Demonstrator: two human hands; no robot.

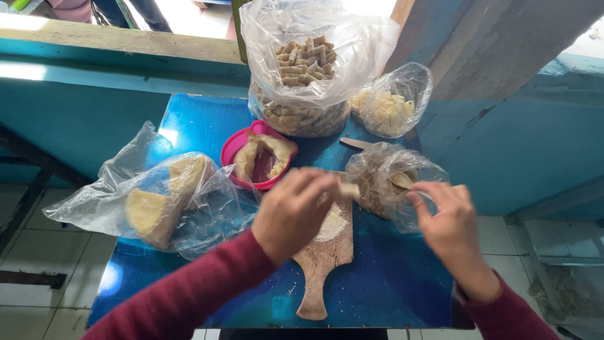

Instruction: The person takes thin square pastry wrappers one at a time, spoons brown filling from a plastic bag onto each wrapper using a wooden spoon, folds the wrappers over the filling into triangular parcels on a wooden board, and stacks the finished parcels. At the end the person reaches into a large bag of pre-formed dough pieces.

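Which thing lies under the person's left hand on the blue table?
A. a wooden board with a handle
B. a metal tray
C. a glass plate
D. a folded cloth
A: the left hand is over a wooden board whose handle points toward the person, with a flat round of pale dough on it.

Sleeves: dark red, knitted-looking, long, covering both forearms to the wrists.
Left hand [294,211]: bare, no glove, ring or watch visible.
Right hand [448,217]: bare, likewise unadorned.
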